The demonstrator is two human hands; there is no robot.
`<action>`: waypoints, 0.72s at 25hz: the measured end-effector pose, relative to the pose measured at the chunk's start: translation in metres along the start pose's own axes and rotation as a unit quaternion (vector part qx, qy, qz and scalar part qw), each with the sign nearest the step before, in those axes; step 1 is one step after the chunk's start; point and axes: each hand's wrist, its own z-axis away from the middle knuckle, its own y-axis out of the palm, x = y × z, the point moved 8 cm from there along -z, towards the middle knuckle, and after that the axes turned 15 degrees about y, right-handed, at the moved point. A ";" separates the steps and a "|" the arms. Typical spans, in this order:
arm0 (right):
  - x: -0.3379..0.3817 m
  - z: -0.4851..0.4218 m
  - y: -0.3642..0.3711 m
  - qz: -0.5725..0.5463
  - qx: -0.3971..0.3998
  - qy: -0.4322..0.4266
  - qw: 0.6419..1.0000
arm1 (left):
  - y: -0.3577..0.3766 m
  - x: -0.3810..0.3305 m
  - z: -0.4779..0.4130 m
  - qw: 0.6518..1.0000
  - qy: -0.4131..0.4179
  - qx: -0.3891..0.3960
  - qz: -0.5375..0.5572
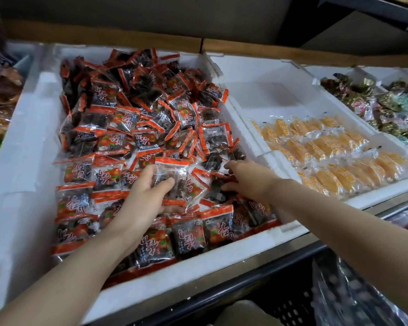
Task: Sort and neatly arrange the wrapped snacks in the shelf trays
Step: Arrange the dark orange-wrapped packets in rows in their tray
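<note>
A white foam tray (26,147) holds a heap of small orange-and-clear wrapped snacks (127,118) with dark fruit inside. Along its near edge several packets lie in tidy rows (189,234); farther back they are jumbled. My left hand (146,196) is over the tray's middle, shut on one snack packet (172,175) held upright, back side showing. My right hand (247,177) reaches into the pile just to the right, fingers curled around a dark packet (218,184) lying among the others.
To the right, a second white tray (257,90) holds yellow wrapped snacks (327,149) in its near half. Farther right lies a tray of mixed foil candies (386,104). Brown packets (0,90) sit at far left. A black crate (280,300) and plastic bag (353,300) stand below the shelf.
</note>
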 end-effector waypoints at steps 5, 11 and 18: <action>0.013 -0.016 0.004 -0.092 0.011 -0.049 0.995 | -0.002 -0.004 0.001 0.999 -0.007 -0.046 0.022; 0.043 -0.004 -0.005 -0.039 -0.019 -0.155 0.987 | -0.011 -0.013 -0.004 0.996 0.027 -0.075 0.035; 0.061 -0.004 0.008 -0.148 0.062 -0.050 0.986 | -0.019 -0.023 -0.003 0.990 0.040 -0.119 0.071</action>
